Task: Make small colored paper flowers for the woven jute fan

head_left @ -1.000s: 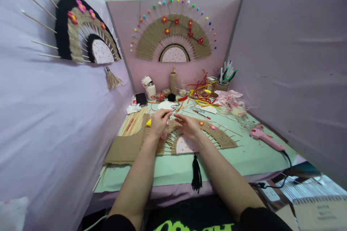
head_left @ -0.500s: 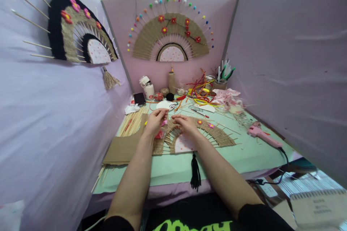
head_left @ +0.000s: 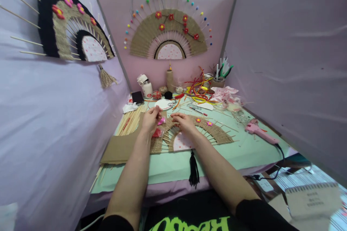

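My left hand (head_left: 152, 119) is raised over the left part of a woven jute fan (head_left: 221, 133), thumb and fingers pinched together. Whatever lies in that pinch is too small to make out. Opposite it, with a gap between, my right hand (head_left: 184, 123) hovers above the fan's middle, fingers bent and pressed together; I cannot see what they hold, if anything. The fan has thin sticks, small flowers (head_left: 209, 123), a spotted white centre (head_left: 181, 142) and a black tassel (head_left: 193, 169). Small plastic packets, one with red contents (head_left: 157, 132), lie beside my left wrist.
A pink glue gun (head_left: 261, 132) rests at the right, its cord over the table edge. Brown cardboard (head_left: 116, 148) and bamboo sticks (head_left: 130, 122) lie left. Behind are a white bottle (head_left: 146, 88), colourful pipe cleaners (head_left: 199, 88) and a pen (head_left: 198, 111). Partitions surround the table.
My left hand has drawn a little to the left, widening the gap between my hands. My right hand stays nearly in place over the fan. The whole view has shifted slightly.
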Demonstrator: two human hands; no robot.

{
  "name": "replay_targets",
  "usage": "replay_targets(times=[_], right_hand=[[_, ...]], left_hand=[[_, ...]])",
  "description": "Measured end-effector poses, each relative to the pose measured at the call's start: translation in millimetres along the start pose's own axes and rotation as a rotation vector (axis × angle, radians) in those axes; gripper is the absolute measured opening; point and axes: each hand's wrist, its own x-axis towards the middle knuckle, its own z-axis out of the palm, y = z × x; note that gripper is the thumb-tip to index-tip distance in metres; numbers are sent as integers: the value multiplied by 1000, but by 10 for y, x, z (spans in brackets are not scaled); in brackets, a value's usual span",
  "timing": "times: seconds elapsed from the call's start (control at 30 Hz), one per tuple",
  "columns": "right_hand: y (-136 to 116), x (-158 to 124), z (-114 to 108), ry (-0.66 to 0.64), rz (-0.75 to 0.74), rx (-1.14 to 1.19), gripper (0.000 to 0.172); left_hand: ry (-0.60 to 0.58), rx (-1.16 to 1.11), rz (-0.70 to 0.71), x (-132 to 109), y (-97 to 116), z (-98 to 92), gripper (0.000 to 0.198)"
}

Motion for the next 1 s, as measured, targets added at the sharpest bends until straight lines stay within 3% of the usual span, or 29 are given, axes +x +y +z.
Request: replay_targets(times=[0.23,0.4,0.6,0.77,1.0], right_hand=[[62,44,-19,1,-55,-53,18],[73,48,-14,7,-71,-95,17],[47,26,-6,20,-99,-167,14],[26,35,-15,53,-133,-195,13],[21,30,-15,95,-201,-228,14]], left_hand=[[12,-39,-8,17,-3,1,33],[14,-27,19,14,-2,-8,35],[-18,9,-48,-19,23,25,36],[-2,83,0,-30,-13,64,39],[-64,-7,-121,-47,-27,85,45]])
